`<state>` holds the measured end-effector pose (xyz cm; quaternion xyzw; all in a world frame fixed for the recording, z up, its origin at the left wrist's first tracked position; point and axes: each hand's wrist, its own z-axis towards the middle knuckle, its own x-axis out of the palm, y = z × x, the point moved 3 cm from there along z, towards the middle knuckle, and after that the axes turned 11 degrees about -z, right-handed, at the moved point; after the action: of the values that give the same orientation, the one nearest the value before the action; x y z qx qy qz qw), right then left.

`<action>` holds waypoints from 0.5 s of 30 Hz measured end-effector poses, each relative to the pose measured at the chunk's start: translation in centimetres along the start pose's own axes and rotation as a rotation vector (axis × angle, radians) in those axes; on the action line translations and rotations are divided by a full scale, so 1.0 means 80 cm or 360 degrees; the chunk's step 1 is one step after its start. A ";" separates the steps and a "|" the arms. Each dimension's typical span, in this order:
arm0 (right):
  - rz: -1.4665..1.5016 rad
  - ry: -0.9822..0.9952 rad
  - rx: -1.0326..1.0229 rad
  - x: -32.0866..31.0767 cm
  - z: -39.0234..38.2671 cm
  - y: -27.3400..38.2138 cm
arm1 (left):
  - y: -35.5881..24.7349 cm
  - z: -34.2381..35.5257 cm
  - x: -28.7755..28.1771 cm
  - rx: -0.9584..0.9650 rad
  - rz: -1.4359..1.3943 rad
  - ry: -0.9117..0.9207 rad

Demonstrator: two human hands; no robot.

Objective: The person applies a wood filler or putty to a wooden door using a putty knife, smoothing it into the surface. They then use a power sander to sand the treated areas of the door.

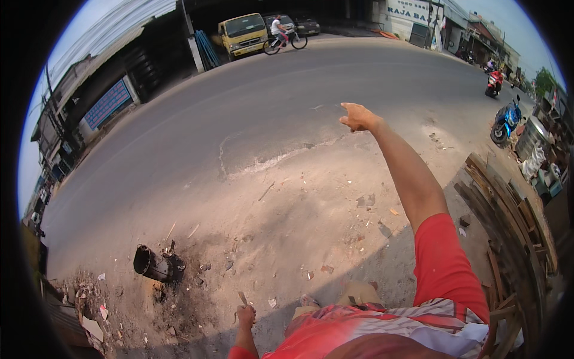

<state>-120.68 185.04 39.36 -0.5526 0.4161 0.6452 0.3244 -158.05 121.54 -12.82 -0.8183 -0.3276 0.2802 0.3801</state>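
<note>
A thin, flat brown strip, seemingly wood [241,297], was gripped in the curled fingers of the left hand [246,314] at a sunlit roadside, its long axis angled away from the body and slightly left. A blackened hollow cylinder, apparently metal [159,267], was seen farther out on the ground to that hand's left, well apart from it. The right hand [359,118] was stretched toward the grey asphalt road [287,90], index finger extended, nothing visibly held.
</note>
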 end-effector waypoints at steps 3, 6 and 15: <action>-0.0223 -0.0239 -0.0048 -0.038 0.058 -0.041 | -0.062 0.046 0.056 0.0176 -0.0223 -0.0057; -0.0292 -0.0372 -0.0047 -0.071 0.102 -0.091 | -0.106 0.057 0.129 0.0122 -0.0220 0.0038; 0.0308 -0.0411 0.0103 -0.026 0.157 -0.257 | 0.009 -0.056 0.291 -0.0452 -0.0160 -0.0018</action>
<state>-107.85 205.47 38.26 -0.4115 0.4427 0.7255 0.3290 -140.01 136.65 -15.75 -0.8448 -0.4067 0.2162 0.2723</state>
